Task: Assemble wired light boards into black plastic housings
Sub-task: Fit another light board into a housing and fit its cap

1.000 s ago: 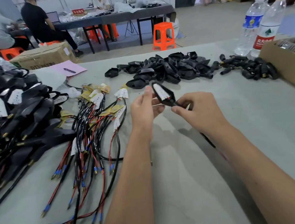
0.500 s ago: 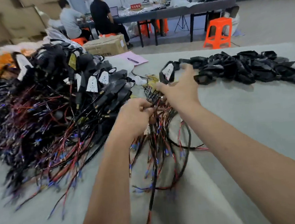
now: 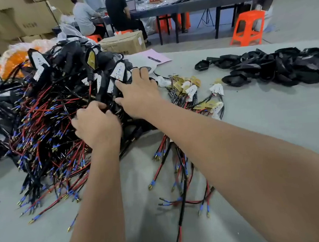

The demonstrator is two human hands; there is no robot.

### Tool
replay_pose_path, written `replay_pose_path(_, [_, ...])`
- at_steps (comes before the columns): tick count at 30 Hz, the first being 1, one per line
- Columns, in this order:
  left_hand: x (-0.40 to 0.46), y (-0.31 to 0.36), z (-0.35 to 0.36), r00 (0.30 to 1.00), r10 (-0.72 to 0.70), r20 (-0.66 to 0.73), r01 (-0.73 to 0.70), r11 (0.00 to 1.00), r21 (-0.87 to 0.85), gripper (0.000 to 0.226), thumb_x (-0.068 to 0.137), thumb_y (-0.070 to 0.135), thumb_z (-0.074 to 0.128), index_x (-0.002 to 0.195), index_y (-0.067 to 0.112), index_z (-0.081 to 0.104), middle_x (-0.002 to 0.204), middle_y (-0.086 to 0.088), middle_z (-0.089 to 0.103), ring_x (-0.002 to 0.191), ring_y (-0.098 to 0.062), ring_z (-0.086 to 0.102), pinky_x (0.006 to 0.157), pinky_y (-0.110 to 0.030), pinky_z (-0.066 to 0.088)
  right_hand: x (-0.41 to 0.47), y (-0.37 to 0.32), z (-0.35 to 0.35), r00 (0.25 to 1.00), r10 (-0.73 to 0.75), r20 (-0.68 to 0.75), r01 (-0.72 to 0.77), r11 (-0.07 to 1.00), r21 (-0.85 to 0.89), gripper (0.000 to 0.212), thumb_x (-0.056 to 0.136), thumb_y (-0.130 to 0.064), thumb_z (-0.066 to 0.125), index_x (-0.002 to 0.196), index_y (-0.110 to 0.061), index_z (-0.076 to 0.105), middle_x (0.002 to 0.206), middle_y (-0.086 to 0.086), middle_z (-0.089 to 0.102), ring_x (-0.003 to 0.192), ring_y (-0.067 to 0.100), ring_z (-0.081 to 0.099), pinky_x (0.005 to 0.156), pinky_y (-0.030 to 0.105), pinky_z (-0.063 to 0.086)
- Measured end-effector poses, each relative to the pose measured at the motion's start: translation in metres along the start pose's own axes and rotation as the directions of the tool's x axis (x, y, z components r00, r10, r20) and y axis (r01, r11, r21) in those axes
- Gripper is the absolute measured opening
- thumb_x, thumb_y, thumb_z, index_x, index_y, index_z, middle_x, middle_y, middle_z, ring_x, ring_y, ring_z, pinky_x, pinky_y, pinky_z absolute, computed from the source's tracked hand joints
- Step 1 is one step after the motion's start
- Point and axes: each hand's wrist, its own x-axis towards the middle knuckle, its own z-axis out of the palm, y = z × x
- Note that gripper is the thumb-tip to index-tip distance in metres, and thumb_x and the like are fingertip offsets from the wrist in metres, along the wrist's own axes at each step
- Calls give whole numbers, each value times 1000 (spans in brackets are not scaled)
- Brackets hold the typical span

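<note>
Both: left hand point(image 3: 98, 125) and right hand point(image 3: 139, 97) on one assembled-units pile point(image 3: 58, 102)

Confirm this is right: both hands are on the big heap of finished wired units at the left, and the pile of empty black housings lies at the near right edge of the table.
One thing is wrong. The head view shows the empty black housings at the far right of the table, not the near edge. The rest holds: the left hand and right hand are both on the heap of finished wired units at the left.
</note>
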Motion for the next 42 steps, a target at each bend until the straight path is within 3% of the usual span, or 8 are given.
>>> replay_pose_path(3, [-6, 25, 4, 997, 75, -8, -76, 995, -66, 27, 91, 25, 60, 115, 19, 70, 120, -18, 66, 116, -43, 54, 99, -44, 43, 8, 10, -15, 993, -46, 112, 39, 997, 60, 54, 104, -59, 38, 150, -31, 46, 154, 19, 37, 145, 40, 22, 116, 53, 25])
replay_pose_path(6, [-19, 43, 11, 983, 177, -41, -181, 970, -159, 26, 90, 21, 61, 114, 15, 70, 114, -16, 68, 111, -39, 59, 101, -45, 45, -9, 49, -27, 985, 36, -167, 11, 962, 272, 36, 104, -44, 47, 123, -24, 70, 125, 6, 69, 122, 26, 53, 105, 37, 35])
replay_pose_path(9, [-40, 63, 24, 969, 234, -81, -247, 936, -251, 22, 90, 14, 60, 109, 15, 70, 112, -11, 69, 108, -32, 61, 99, -45, 47, -44, 109, -20, 876, 413, -251, -271, 850, 452, 30, 101, -33, 53, 97, -14, 75, 101, 5, 73, 101, 26, 64, 87, 34, 51])
replay_pose_path(13, [-69, 93, 52, 955, 295, -29, -285, 887, -364, 19, 87, 8, 60, 101, 13, 71, 105, -9, 69, 102, -29, 62, 96, -43, 48, -96, 175, -2, 735, 674, -77, -640, 726, 250, 22, 96, -28, 55, 101, -11, 68, 112, 14, 68, 107, 36, 64, 72, 33, 45])
replay_pose_path(19, [-114, 133, 95, 898, 396, 191, -289, 859, -423, 17, 84, 7, 62, 96, 11, 74, 95, -7, 72, 95, -27, 65, 87, -36, 49, -109, 187, 8, 737, 659, 149, -676, 718, 166, 30, 96, -20, 51, 121, -12, 66, 127, 14, 64, 119, 37, 58, 78, 34, 41])
replay_pose_path(27, [-144, 181, 121, 851, 446, 277, -278, 831, -482, 19, 87, 6, 61, 98, 10, 75, 97, -7, 74, 98, -26, 65, 90, -35, 48, -138, 207, -13, 787, 597, 154, -617, 767, 176, 22, 93, -15, 50, 72, -19, 47, 94, 6, 65, 89, 33, 58, 65, 32, 38])
replay_pose_path(37, [-119, 235, 143, 869, 376, 322, -223, 878, -423, 16, 91, 13, 59, 86, 23, 70, 86, 2, 70, 92, -22, 68, 74, -27, 44, -130, 234, -11, 785, 606, 129, -615, 787, 46, 17, 88, -16, 56, 74, -21, 48, 81, -2, 56, 78, 25, 57, 61, 29, 41])
replay_pose_path(42, [-128, 251, 180, 765, 437, 473, -271, 885, -379, 29, 89, 10, 53, 115, 17, 66, 109, -4, 69, 103, -26, 64, 81, -30, 47, -172, 302, -40, 733, 657, 177, -665, 747, -17, 35, 93, -32, 67, 73, -13, 46, 76, 1, 49, 83, 29, 53, 62, 31, 39])
